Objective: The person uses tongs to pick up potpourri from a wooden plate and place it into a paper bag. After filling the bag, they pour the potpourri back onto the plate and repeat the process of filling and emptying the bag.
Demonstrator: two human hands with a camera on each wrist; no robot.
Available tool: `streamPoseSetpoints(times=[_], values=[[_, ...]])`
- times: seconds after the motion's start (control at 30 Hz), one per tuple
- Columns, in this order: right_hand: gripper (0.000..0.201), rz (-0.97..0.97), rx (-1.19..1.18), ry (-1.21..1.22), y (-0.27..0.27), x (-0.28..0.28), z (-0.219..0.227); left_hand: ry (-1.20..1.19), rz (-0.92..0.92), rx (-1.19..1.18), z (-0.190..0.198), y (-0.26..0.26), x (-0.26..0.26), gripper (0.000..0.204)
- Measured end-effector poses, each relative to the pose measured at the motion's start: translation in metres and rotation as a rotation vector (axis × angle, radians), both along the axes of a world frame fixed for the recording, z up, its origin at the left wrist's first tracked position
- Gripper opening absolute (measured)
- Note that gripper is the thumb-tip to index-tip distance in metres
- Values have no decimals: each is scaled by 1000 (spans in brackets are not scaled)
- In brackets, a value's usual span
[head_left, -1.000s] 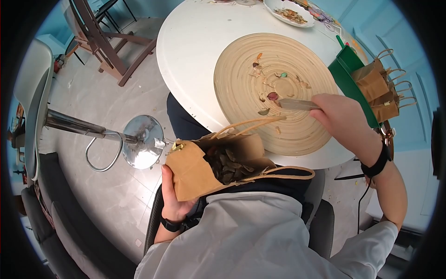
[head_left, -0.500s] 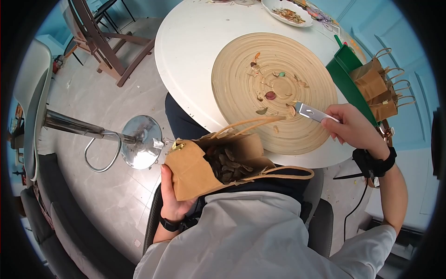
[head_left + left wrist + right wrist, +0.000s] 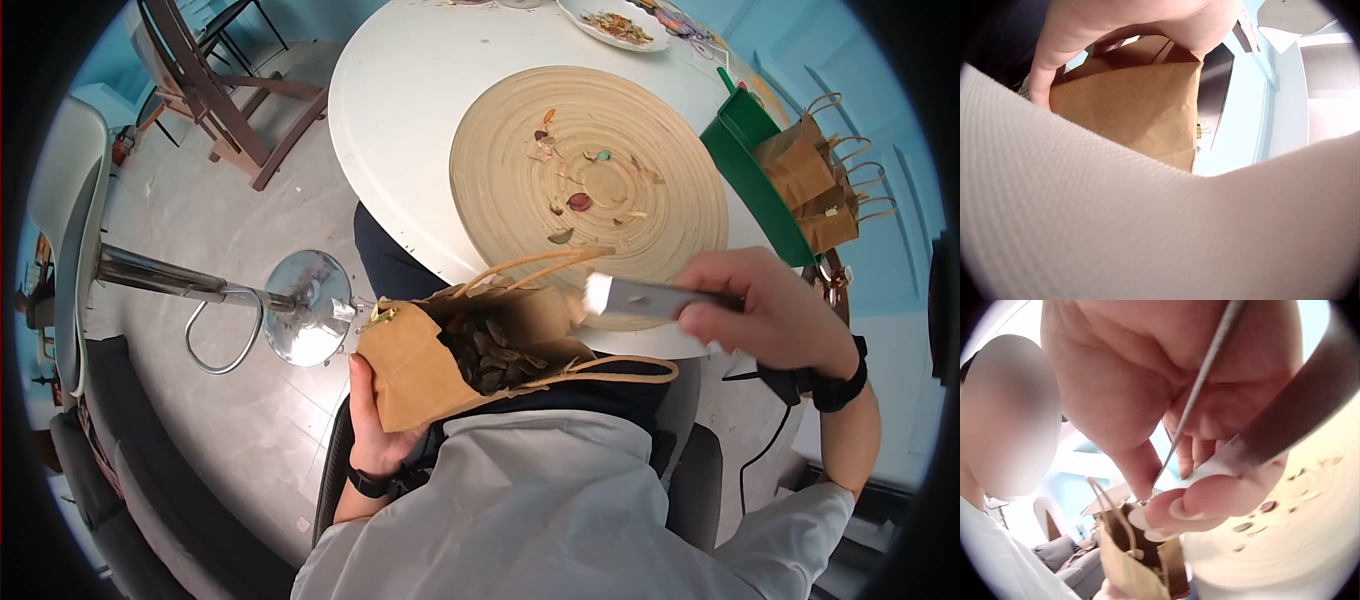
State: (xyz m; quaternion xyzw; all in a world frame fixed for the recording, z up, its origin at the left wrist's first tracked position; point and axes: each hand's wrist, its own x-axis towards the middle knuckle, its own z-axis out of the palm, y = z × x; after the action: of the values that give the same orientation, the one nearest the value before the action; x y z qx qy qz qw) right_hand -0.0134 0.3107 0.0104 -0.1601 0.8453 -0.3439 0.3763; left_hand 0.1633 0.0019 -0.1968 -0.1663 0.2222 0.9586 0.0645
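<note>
My left hand [image 3: 380, 435] holds a brown paper bag [image 3: 405, 375] tilted on my lap, thumb along its side. Dark dried leaves [image 3: 495, 358] fill part of the bag, and a gold binder clip [image 3: 381, 315] sits at its corner. With my right hand [image 3: 760, 305] I pinch metal tongs [image 3: 650, 298], fingers and thumb on either arm. The tips reach beside the bag's opening, where a small pale orange bit [image 3: 577, 306] shows blurred. Dried petals and leaves, among them a dark red petal [image 3: 579, 202], lie scattered on a round wooden tray [image 3: 490, 210].
The tray stands on a white round table [image 3: 390, 120]. A white dish [image 3: 640, 42] of dried bits is at the far edge. On the right, a green bin [image 3: 750, 170] stands beside several paper bags [image 3: 795, 165]. A bar stool [image 3: 200, 275] is on the left.
My right hand has lifted the tongs from the tray and brought them toward me to the bag. A pale orange piece has left the tray. The left hand and bag stay put.
</note>
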Motion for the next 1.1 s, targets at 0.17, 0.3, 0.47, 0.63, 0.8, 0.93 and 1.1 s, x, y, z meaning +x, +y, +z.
streamPoseSetpoints(times=[0.17,0.3,0.47,0.63,0.8,0.93,1.1], values=[[19,105,-60,187,-9,-3,1,46,-32,102,-8,-7,4,72],[20,256,144,830,6,-31,-26,-152,81,-17,1,0,2,72],[22,435,284,1223,3,-45,-52,-46,14,20,-8,-6,4,73],[20,489,297,1277,-2,-49,-60,-33,40,-5,-4,-5,3,71],[18,494,319,1247,-2,-51,-60,-81,64,-12,-6,-5,3,73],[18,359,237,1088,8,-50,-53,-85,66,14,-9,-7,5,73],[18,201,139,548,4,-35,-19,-83,76,8,-10,-9,5,72]])
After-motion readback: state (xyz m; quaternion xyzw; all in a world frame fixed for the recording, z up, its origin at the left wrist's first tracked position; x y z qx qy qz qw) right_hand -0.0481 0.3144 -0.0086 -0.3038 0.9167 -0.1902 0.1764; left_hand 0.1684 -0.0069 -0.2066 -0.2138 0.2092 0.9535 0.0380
